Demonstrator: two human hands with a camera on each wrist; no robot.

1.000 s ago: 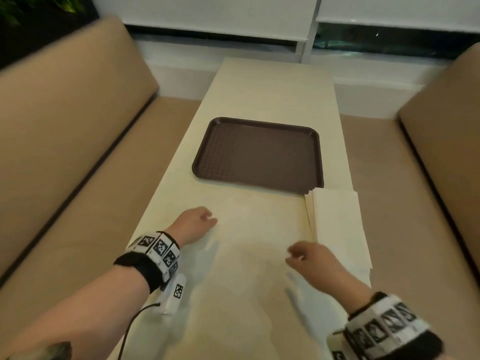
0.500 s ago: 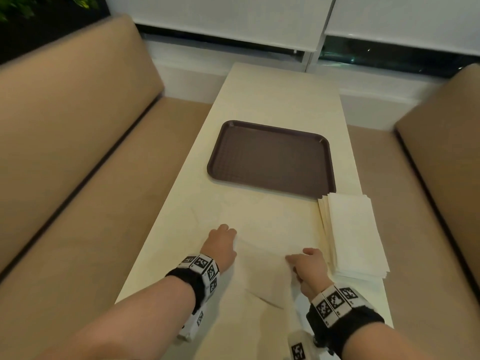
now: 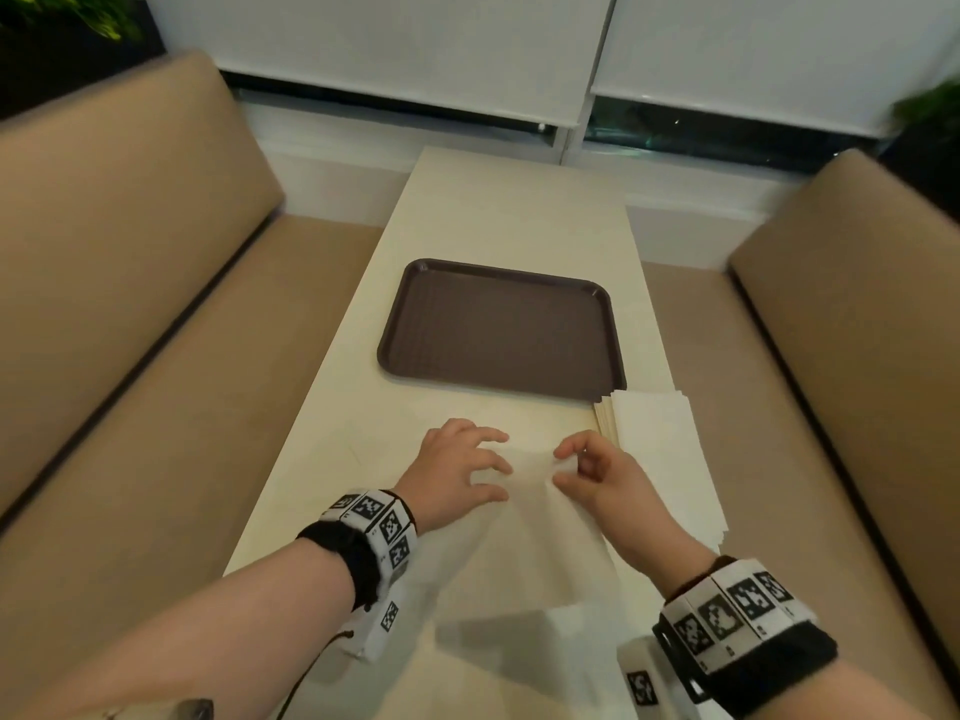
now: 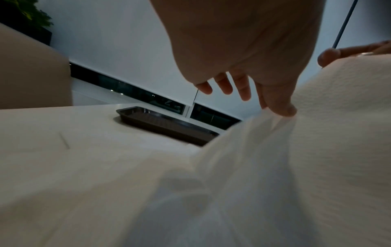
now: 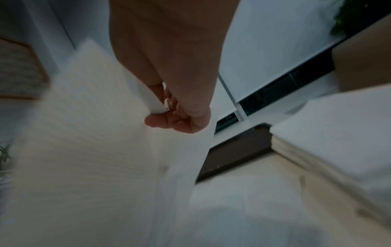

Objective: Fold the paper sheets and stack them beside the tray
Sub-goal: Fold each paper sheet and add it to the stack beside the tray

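A dark brown tray (image 3: 498, 330) lies mid-table; its rim also shows in the left wrist view (image 4: 165, 125) and the right wrist view (image 5: 237, 150). A stack of folded white paper sheets (image 3: 660, 459) sits at the tray's near right corner, on the table's right edge (image 5: 338, 133). One loose paper sheet (image 3: 524, 537) is lifted off the table in front of me and hangs creased. My right hand (image 3: 563, 465) pinches its top edge between thumb and fingers (image 5: 165, 112). My left hand (image 3: 501, 467) has spread fingers, and only its thumb (image 4: 283, 108) touches the sheet.
The cream table (image 3: 467, 226) is narrow, with tan padded benches on the left (image 3: 130, 304) and right (image 3: 857, 356). White window blinds (image 3: 415, 44) close off the far end. Bare tabletop (image 3: 363, 459) lies to the left of my hands.
Both hands came closer together and moved up and forward. The sheet, nearly flat on the table before, now hangs raised from my right hand's pinch.
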